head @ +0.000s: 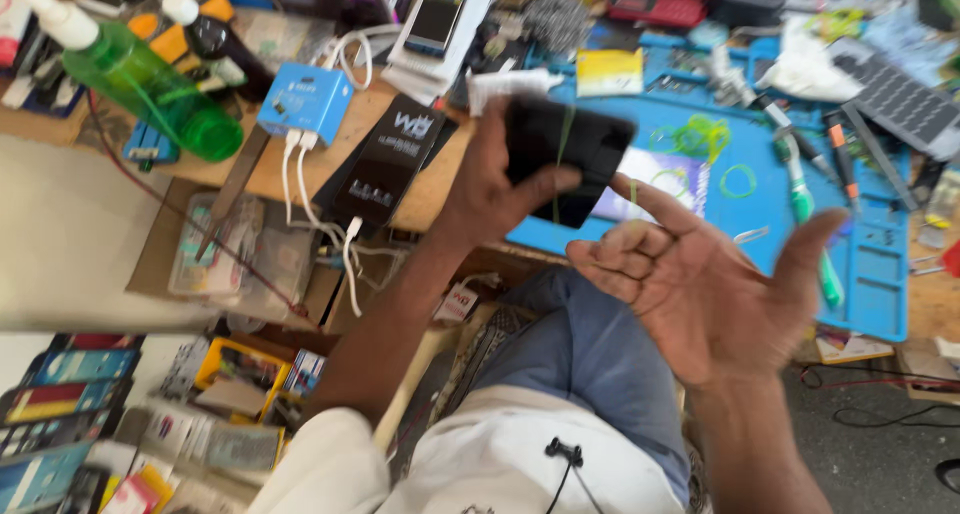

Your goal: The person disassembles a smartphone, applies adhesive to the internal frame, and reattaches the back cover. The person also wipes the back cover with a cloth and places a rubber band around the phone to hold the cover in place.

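**Phone held over a crowded bench edge**

Take the blue silicone work mat [760, 189] as your landmark. Far left of it, a green plastic bottle [150, 84] lies tilted on the wooden bench, and a blue charger box [306, 102] with white cables sits nearer the mat; knock either and the cables could drag parts off the bench.

Your left hand [490, 189] is clamped on a flat black rectangular phone [565, 154], thumb across its face, held above the mat's left edge. A thin green rubber band [560, 164] seems to run over it. The grip looks partial, so in my judgement the phone could slip toward your lap.

Your right hand [700, 284] is apart from it, palm up, fingers loosely curled, holding nothing, in front of the mat's near edge. More green bands and tools lie on the mat.
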